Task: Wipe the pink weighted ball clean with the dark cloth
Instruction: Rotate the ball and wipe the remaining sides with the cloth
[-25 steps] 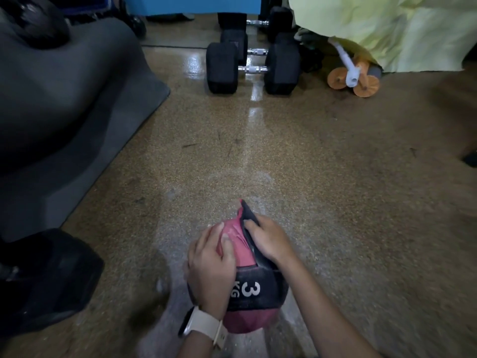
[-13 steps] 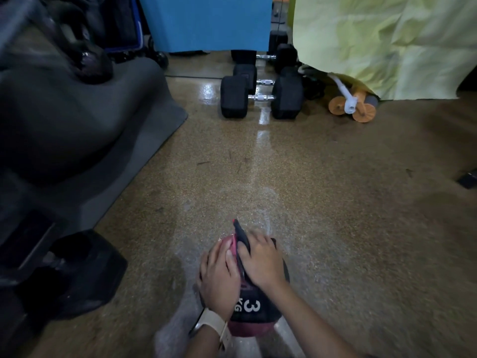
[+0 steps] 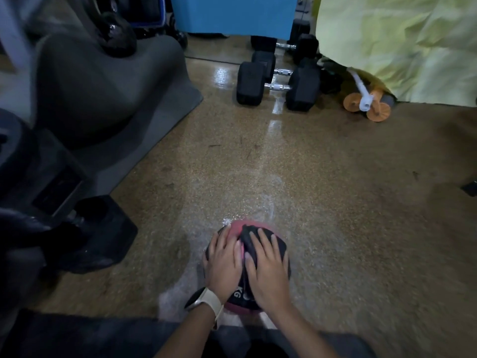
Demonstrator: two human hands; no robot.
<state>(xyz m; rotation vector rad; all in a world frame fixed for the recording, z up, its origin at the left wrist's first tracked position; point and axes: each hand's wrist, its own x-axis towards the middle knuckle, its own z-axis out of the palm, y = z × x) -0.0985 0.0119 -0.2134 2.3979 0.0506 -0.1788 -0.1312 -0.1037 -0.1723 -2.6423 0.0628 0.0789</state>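
Right hand (image 3: 269, 270): fingers (image 3: 263, 239) straight, a little apart, flat on the dark cloth (image 3: 247, 240), pressing it onto the pink weighted ball (image 3: 236, 225). They are not curled round it.

Left hand (image 3: 223, 264): fingers (image 3: 222, 237) straight, close together, flat on bare ball just left of the cloth. This is likely a brace so the ball won't roll under the wipe. The hands sit side by side, thumbs close.

The ball is directly under both palms, on the floor (image 3: 335, 202), close in front of the person's legs. It is round, so it has no real long axis. The "KG" print on the dark band faces back toward the wrists, and the pink cap shows just past the fingertips.

There is a watch (image 3: 205, 302) on the left wrist. The dumbbells (image 3: 276, 86) are well beyond the fingertips, with an orange roller (image 3: 366, 107) off to their right. A grey mat (image 3: 154, 125) lies far out to the left of the left fingers.
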